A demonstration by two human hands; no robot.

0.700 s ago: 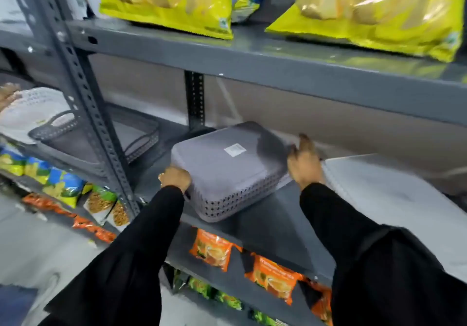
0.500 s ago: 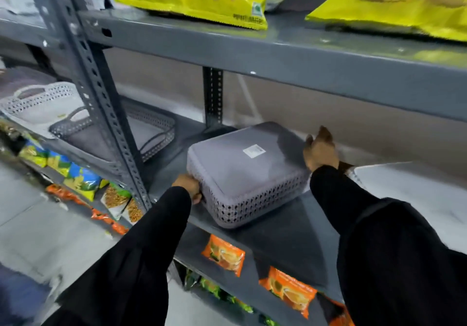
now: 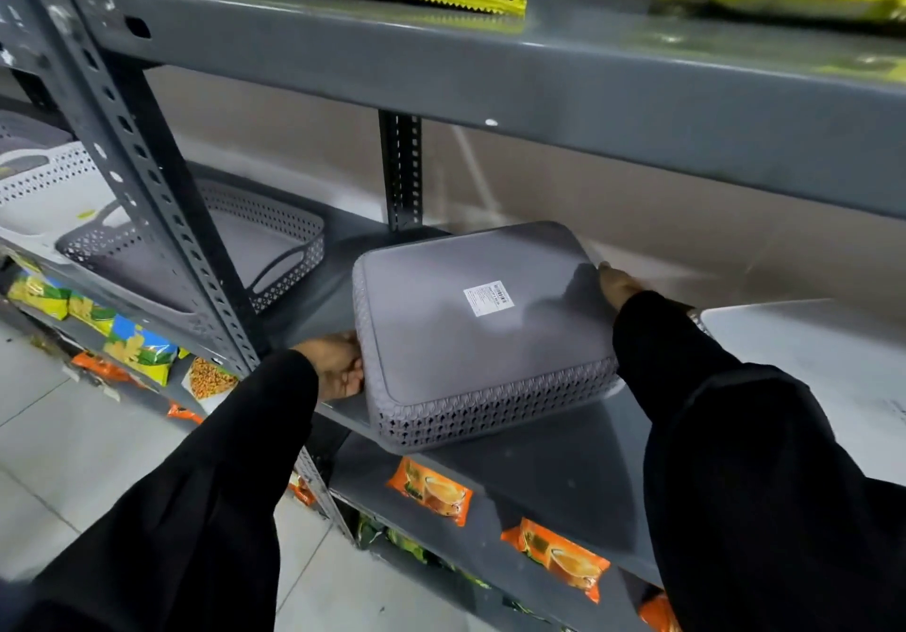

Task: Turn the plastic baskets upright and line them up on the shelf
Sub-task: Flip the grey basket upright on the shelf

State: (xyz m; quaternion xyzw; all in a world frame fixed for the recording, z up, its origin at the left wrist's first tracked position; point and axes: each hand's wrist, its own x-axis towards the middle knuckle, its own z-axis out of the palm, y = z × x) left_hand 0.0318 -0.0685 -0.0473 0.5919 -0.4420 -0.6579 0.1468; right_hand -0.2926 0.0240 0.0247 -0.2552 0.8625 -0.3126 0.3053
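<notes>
A grey perforated plastic basket (image 3: 456, 337) lies upside down on the grey metal shelf (image 3: 564, 455), its flat bottom with a white label facing up and its near end jutting over the shelf's front edge. My left hand (image 3: 338, 366) grips its left end. My right hand (image 3: 617, 283) holds its far right end, partly hidden by my black sleeve. To the left, beyond the upright post, a dark grey basket (image 3: 255, 249) stands upright. A white basket (image 3: 44, 180) sits further left, cut off by the frame.
A perforated steel post (image 3: 162, 200) stands between the two bays. A white upside-down basket (image 3: 809, 342) lies at the right. The shelf above (image 3: 490, 62) carries yellow wafer bags. Orange and coloured snack packets fill the lower shelves. Pale floor tiles lie at lower left.
The upside-down basket has slid toward the shelf's front edge with both hands on its ends. My left hand has shifted along its left end. The view has moved closer and down.
</notes>
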